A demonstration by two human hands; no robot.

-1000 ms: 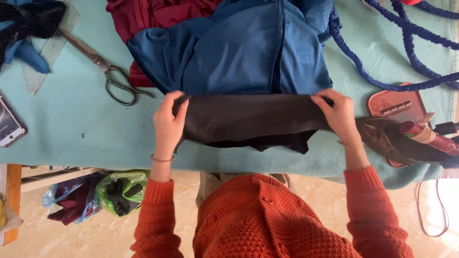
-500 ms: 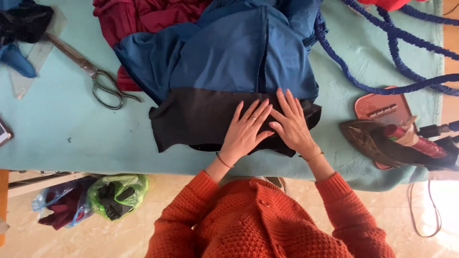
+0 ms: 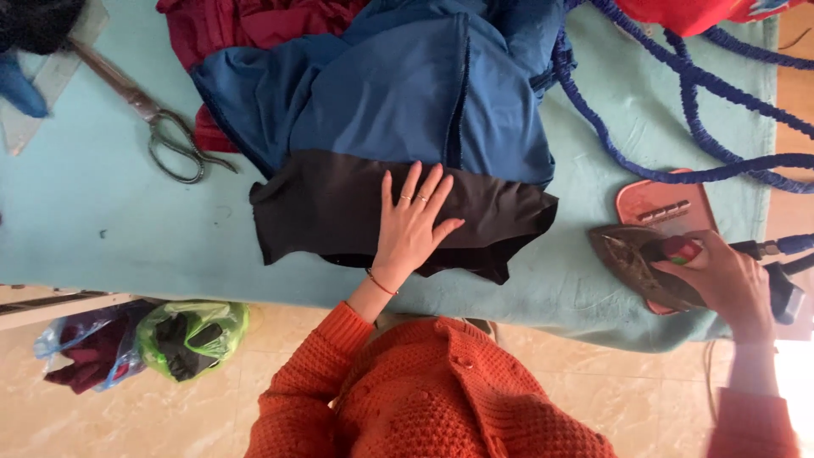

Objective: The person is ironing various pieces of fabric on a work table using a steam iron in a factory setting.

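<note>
The left hand (image 3: 413,222) lies flat, fingers spread, pressing on the black cloth (image 3: 339,208) near the table's front edge. The right hand (image 3: 722,278) is closed around the handle of the iron (image 3: 634,261), which rests on a pink stand (image 3: 657,203) at the right. Beyond the black cloth lies blue cloth (image 3: 398,102); scissors (image 3: 161,136) lie far left on the table (image 3: 85,229).

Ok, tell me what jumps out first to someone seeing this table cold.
First, the left hand pressed flat, fingers spread, on the dark brown cloth at the near edge of the teal table, with blue fabric heaped just beyond it. Then the right hand at the right edge, gripping the handle of an iron by its pink rest. Scissors lie far left.
</note>
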